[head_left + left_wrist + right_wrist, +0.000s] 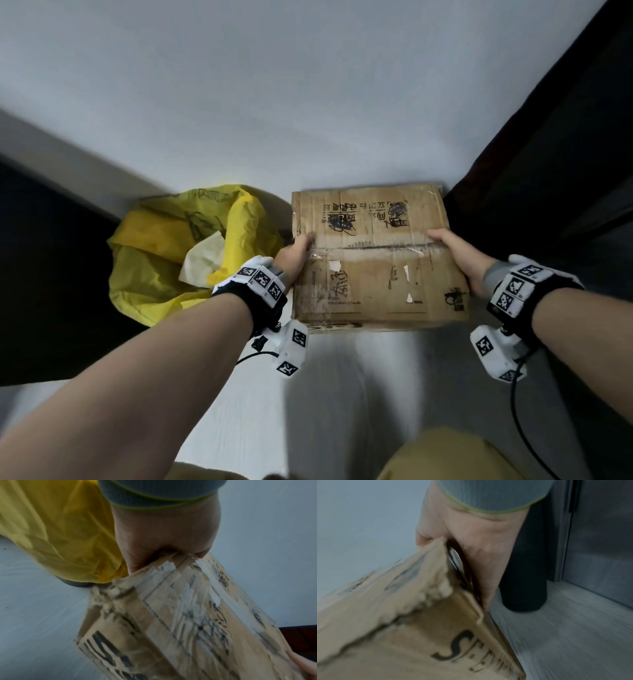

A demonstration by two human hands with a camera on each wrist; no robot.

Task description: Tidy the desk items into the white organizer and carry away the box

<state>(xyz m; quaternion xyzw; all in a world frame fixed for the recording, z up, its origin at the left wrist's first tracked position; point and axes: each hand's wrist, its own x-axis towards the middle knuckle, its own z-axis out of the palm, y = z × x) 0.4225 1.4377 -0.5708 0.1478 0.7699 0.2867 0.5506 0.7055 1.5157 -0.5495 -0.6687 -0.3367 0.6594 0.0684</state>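
A worn brown cardboard box [373, 260] with black print and clear tape is held above a pale floor in front of a white wall. My left hand [296, 255] grips its left edge, thumb on top. My right hand [455, 255] grips the right edge the same way. In the left wrist view the left hand [164, 536] clamps the box [180, 622] at its frayed edge. In the right wrist view the right hand [471, 545] has its thumb over the top and fingers down the side of the box [412, 622]. No white organizer is in view.
A bin lined with a yellow plastic bag [171, 253] holding crumpled paper stands on the floor just left of the box. Dark furniture [548, 154] rises at the right, with a black cylindrical leg [523, 577] near my right hand. A dark surface [44, 274] lies at the left.
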